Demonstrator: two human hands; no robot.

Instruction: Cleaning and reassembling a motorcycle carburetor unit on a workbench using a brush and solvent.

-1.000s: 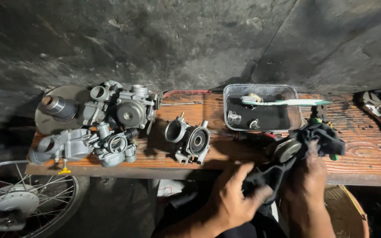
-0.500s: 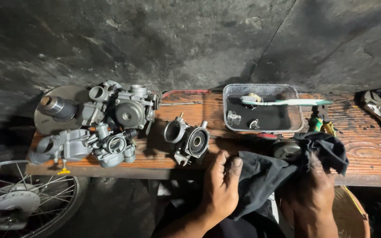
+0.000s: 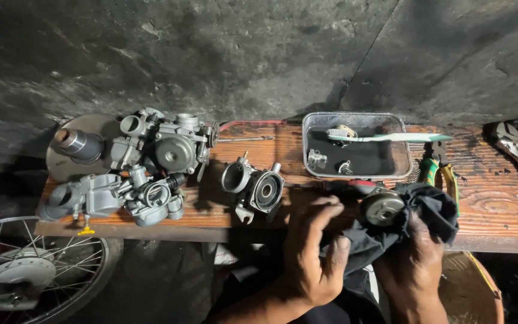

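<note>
At the front edge of the worn wooden bench (image 3: 511, 210), a round grey metal part (image 3: 382, 207) is cradled in a black cloth (image 3: 403, 228), clasped from below by the right hand (image 3: 412, 267); the cloth's other end is gripped by the curled left hand (image 3: 313, 252).

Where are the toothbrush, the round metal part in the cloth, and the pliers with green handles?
toothbrush (image 3: 391, 137): head view, middle of its handle.
round metal part (image 3: 382, 207): head view, its flat round face.
pliers (image 3: 431, 171): head view, left green handle.
</note>
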